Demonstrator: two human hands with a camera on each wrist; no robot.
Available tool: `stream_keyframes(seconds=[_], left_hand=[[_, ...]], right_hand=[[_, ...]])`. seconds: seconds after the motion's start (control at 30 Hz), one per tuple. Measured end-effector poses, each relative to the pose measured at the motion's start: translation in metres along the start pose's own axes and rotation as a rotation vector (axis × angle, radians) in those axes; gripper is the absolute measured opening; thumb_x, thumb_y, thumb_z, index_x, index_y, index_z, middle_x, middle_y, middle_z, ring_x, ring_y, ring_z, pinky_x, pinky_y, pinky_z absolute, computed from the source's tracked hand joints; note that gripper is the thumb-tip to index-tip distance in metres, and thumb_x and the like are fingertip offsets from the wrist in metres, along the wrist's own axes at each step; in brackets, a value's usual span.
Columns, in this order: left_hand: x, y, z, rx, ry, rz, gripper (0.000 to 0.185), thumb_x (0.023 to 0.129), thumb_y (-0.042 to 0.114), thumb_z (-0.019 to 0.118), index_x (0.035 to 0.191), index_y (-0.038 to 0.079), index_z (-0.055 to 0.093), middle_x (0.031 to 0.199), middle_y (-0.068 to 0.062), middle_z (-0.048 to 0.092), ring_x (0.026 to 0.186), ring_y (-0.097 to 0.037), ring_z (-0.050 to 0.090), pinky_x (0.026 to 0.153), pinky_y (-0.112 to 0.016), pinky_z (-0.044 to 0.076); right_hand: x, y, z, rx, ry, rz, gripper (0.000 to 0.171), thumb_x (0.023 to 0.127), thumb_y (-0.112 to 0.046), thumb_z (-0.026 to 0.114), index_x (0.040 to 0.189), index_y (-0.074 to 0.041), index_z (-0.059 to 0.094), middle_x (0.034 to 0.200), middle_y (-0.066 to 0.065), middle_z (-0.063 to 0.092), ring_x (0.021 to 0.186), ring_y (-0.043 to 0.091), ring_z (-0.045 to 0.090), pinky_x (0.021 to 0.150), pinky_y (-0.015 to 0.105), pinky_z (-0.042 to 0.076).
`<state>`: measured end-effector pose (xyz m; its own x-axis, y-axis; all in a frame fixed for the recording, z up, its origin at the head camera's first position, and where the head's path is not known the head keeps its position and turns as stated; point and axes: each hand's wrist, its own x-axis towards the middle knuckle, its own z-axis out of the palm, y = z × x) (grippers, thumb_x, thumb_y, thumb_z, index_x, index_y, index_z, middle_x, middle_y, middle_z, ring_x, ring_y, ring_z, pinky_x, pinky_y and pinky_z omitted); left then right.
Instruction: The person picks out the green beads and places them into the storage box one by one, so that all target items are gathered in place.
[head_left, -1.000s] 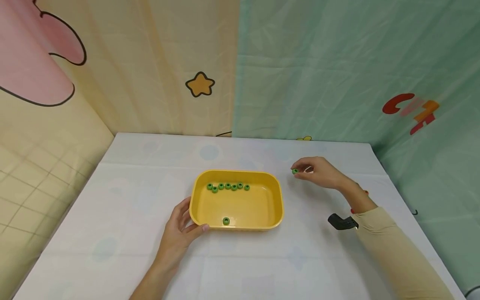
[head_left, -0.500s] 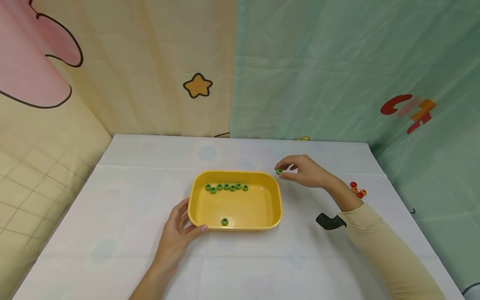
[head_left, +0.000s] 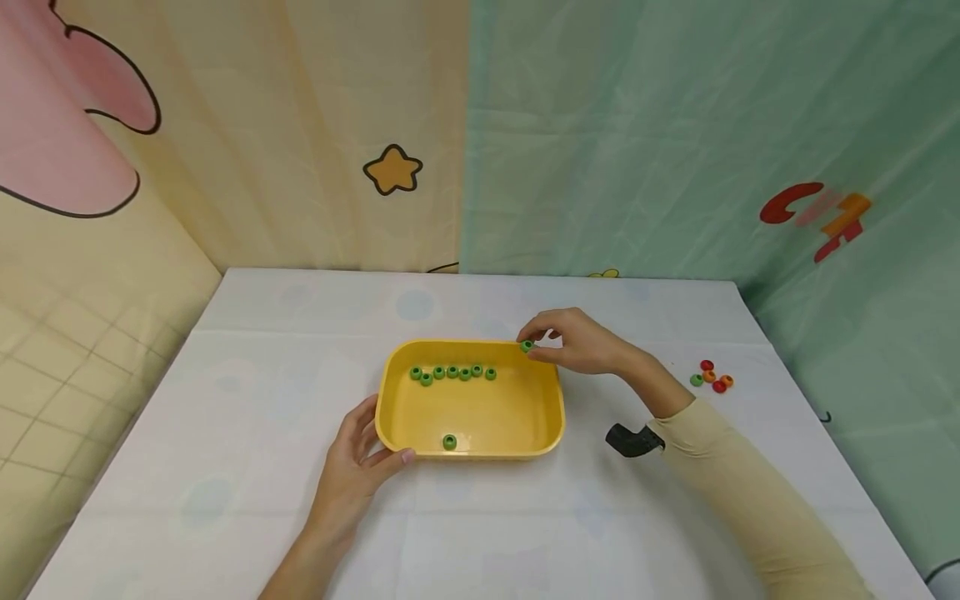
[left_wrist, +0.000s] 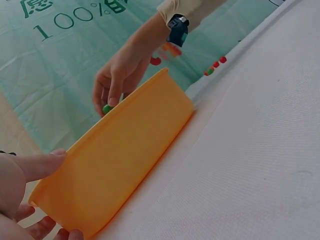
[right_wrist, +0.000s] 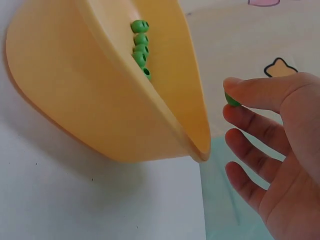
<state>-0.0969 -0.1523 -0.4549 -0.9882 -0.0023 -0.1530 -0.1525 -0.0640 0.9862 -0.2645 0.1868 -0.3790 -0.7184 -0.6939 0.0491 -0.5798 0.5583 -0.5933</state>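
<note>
right hand point(head_left: 581, 343): pinches green bead point(head_left: 527, 346) over tray's far right rim | left hand point(head_left: 358, 454): grips yellow tray point(head_left: 551, 408) near left corner | tray on bench point(head_left: 247, 433), beads inside

A tray point(head_left: 551, 417) sits mid-table point(head_left: 225, 467); inside it a row of beads point(head_left: 452, 372) lies along the far wall, and a lone bead point(head_left: 449, 442) at the near wall. A small cluster of beads point(head_left: 711, 379) lies on the table, well right of the tray.

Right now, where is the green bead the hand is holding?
In the head view, the green bead is pinched in the right hand, just over the far right corner of the yellow tray.
</note>
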Motion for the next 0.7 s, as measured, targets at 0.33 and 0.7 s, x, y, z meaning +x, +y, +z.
stream_keyframes(seconds=[0.33, 0.7], left_hand=[[-0.001, -0.003, 0.000, -0.008, -0.004, 0.011, 0.089, 0.085, 0.000, 0.084, 0.157, 0.016, 0.035, 0.159, -0.001, 0.036, 0.140, -0.023, 0.041, 0.100, -0.023, 0.052], [0.000, -0.002, 0.000, -0.001, 0.004, 0.005, 0.089, 0.085, -0.001, 0.083, 0.158, 0.015, 0.034, 0.160, -0.003, 0.034, 0.141, -0.024, 0.039, 0.100, -0.021, 0.051]], right_hand=[[0.004, -0.003, 0.003, 0.002, -0.003, 0.011, 0.023, 0.097, -0.013, 0.075, 0.118, -0.004, 0.075, 0.113, 0.009, 0.072, 0.101, 0.020, 0.063, 0.093, 0.048, 0.057], [-0.009, 0.006, 0.000, 0.011, 0.023, 0.047, 0.022, 0.096, -0.013, 0.076, 0.117, -0.004, 0.075, 0.114, 0.007, 0.072, 0.102, 0.021, 0.063, 0.093, 0.047, 0.057]])
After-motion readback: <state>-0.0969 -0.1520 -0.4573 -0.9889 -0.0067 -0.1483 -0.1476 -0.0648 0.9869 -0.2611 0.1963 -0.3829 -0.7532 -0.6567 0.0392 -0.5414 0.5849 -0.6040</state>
